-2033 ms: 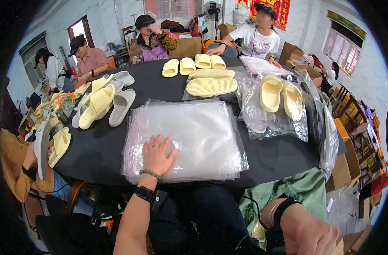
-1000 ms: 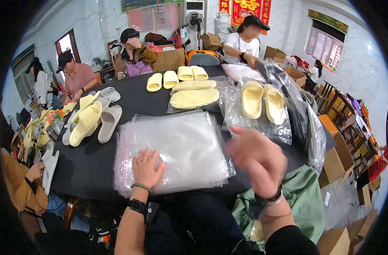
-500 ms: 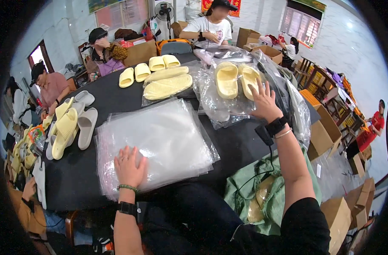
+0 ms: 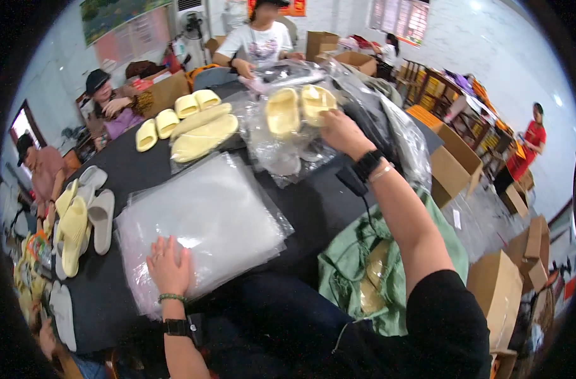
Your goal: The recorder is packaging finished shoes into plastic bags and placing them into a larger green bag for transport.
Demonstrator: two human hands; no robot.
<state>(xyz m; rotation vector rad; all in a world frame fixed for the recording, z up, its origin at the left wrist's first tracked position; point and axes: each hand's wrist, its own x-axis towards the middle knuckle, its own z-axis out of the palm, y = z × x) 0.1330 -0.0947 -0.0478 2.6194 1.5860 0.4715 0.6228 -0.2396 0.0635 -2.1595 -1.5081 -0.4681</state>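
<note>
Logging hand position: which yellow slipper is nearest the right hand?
The right slipper of the pair atop clear plastic bags: the right hand is at its near edge; its partner lies farther left.

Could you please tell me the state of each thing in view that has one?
Clear bag stack: lying flat, edges uneven.
Yellow slipper pair: side by side, on clear plastic.
Bagged yellow slippers: inside clear plastic.
Green sack: crumpled.
Cardboard box right of the table: open.
Left hand: open, resting on the stack.
Right hand: at the pair's right slipper; grip unclear.
</note>
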